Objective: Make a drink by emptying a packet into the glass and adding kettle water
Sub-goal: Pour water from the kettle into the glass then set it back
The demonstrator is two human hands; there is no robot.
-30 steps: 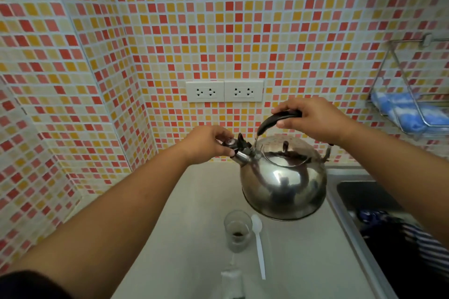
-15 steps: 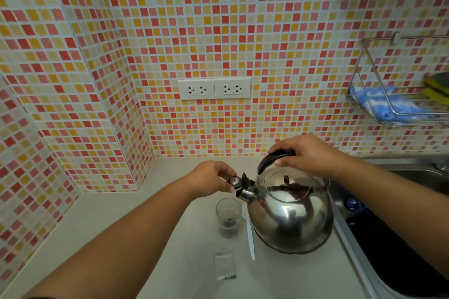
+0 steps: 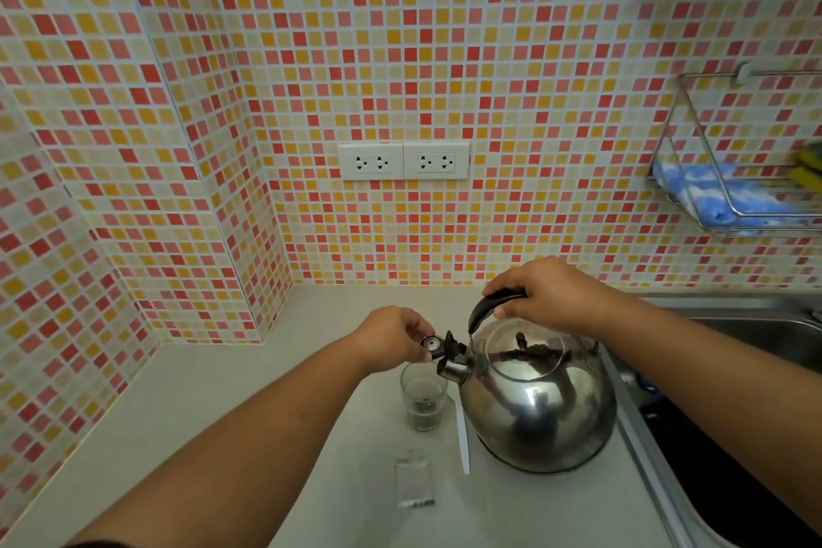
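We have brought the kettle (image 3: 540, 400) down low, its spout now just above the glass (image 3: 422, 396), so pouring can begin. Our right hand (image 3: 551, 294) grips the handle; our left hand (image 3: 393, 336) fingers (image 3: 416, 331) pinch the spout cap (image 3: 430, 343) open. Below them the glass holds dark powder; the emptied packet (image 3: 414, 483) lies on the desk (image 3: 187, 423).

A: Light: bright, even, diffuse; source not visible. Shadows: faint, soft, under the kettle (image 3: 540, 405) and glass (image 3: 422, 397).

B: Glare: none harsh; the kettle mirrors dark shapes. Distortion: strong wide-angle bending; wall (image 3: 400, 80) tile lines curve toward the edges.

A: Focus: centre sharp. Blur: rack (image 3: 734, 156) at right edge smeared; packet (image 3: 414, 483) soft.
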